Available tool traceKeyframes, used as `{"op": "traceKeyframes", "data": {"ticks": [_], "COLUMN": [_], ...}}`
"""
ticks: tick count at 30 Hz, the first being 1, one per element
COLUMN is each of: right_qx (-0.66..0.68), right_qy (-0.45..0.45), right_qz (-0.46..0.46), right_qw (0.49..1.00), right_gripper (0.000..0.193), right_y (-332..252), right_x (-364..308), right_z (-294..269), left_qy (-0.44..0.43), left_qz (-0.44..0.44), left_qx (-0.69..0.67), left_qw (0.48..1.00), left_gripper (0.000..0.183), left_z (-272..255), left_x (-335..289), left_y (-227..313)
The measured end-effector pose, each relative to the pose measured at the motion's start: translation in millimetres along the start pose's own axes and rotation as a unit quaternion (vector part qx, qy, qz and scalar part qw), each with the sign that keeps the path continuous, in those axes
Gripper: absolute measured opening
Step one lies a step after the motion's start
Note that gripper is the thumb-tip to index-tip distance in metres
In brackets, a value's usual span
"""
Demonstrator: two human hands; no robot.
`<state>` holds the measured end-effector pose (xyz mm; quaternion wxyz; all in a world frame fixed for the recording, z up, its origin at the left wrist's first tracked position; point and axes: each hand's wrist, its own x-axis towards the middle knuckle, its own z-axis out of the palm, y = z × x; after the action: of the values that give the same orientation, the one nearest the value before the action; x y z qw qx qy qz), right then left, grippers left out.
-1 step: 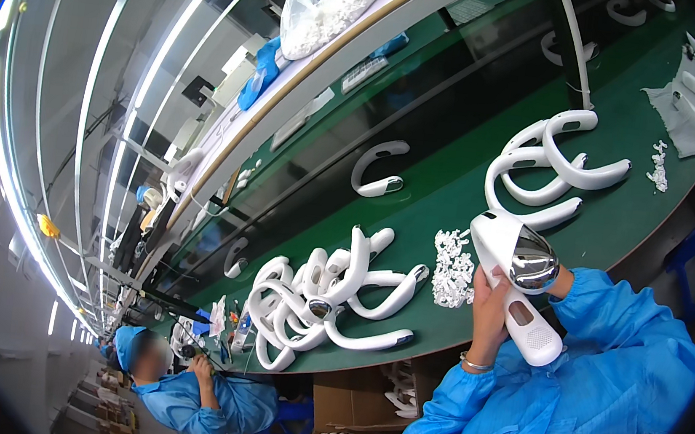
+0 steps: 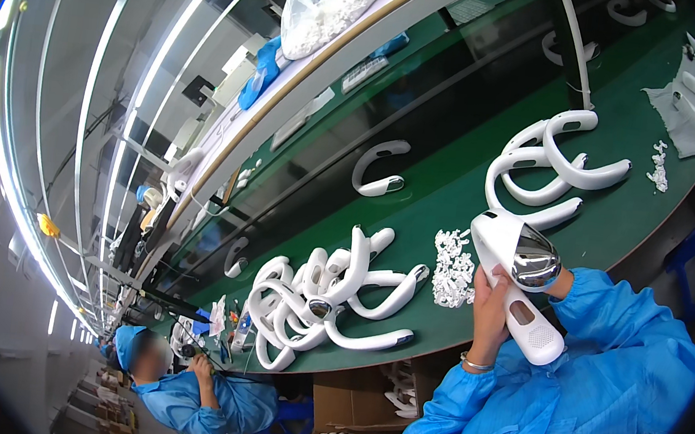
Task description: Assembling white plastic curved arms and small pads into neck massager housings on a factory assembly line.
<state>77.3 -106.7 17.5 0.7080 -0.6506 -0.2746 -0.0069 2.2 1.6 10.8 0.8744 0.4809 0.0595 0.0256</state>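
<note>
My left hand (image 2: 489, 318) grips a white curved neckband device (image 2: 532, 332) from its left side, thumb and fingers closed round it. One end is a smooth white housing with a large mirror-bright dome (image 2: 536, 261); the other carries an oval slot and a patch of small holes. Behind the dome, my right hand (image 2: 562, 285) shows only at its edge by the wrist; its fingers are hidden. Just left of the device lies a heap of small white parts (image 2: 453, 270) on the green table (image 2: 436, 345). Several similar white neckbands (image 2: 537, 182) lie beyond my hands.
A larger pile of white neckbands (image 2: 313, 298) covers the table to the left. A cardboard box (image 2: 358, 396) holding white parts stands below the edge. A co-worker in blue (image 2: 209, 406) sits at far left. A blue stool (image 2: 694, 262) is at right.
</note>
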Motion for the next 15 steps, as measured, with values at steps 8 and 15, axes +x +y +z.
{"op": "traceKeyframes", "data": {"ticks": [8,15], "right_qx": [-0.03,-0.07], "right_qy": [0.038,0.033], "right_qz": [0.028,0.059], "right_qw": [0.998,0.995], "right_gripper": [0.017,0.016], "right_y": [0,8], "right_x": [-13,-11], "right_z": [-12,-5], "left_qy": [0.007,0.006], "left_qz": [0.01,-0.004], "left_qx": [-0.002,-0.012], "left_qw": [1.0,1.0], "left_gripper": [0.037,0.034], "left_z": [1,-32], "left_x": [-4,0], "left_y": [-14,-31]}}
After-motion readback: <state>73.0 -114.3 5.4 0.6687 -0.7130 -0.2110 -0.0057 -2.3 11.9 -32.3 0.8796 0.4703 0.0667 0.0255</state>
